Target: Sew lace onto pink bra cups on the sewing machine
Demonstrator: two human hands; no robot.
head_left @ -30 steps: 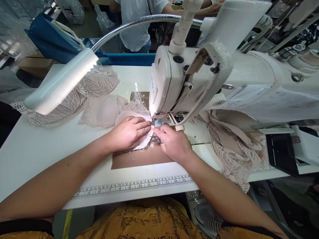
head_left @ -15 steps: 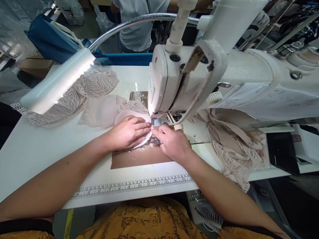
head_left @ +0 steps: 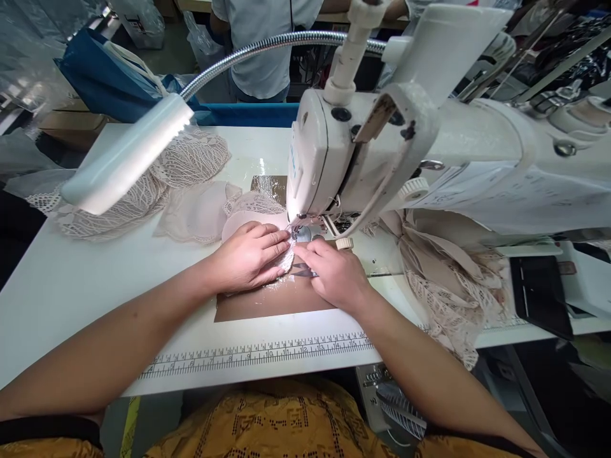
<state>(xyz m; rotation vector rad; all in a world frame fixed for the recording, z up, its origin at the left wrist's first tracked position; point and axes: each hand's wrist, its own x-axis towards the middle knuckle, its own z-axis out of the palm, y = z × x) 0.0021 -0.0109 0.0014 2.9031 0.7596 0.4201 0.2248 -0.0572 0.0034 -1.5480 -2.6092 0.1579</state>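
**Both hands keep a lace piece at the needle**

Little has shifted since a second ago. Both hands stay at the foot of the sewing machine [head_left: 329,159], and a bit less of the lace piece [head_left: 285,259] shows below the left hand's fingers than before.

The lace piece is white with a scalloped, net-like edge. It lies on the brown plate [head_left: 272,304] set into the white table [head_left: 71,286], right under the needle and between the two hands. Only a small rounded lobe of it is uncovered.

The left hand [head_left: 248,257] lies flat, palm down, with its fingers stretched out side by side and pressed onto the lace, the tips close to the needle. The right hand [head_left: 334,273] rests knuckles up with its forefinger pointing at the needle. A thin dark metal tool [head_left: 303,271] sticks out from under its fingers; whether they grip it cannot be told.

A lit lamp [head_left: 126,156] on a bendy neck hangs over more lace pieces [head_left: 143,197] to the left.
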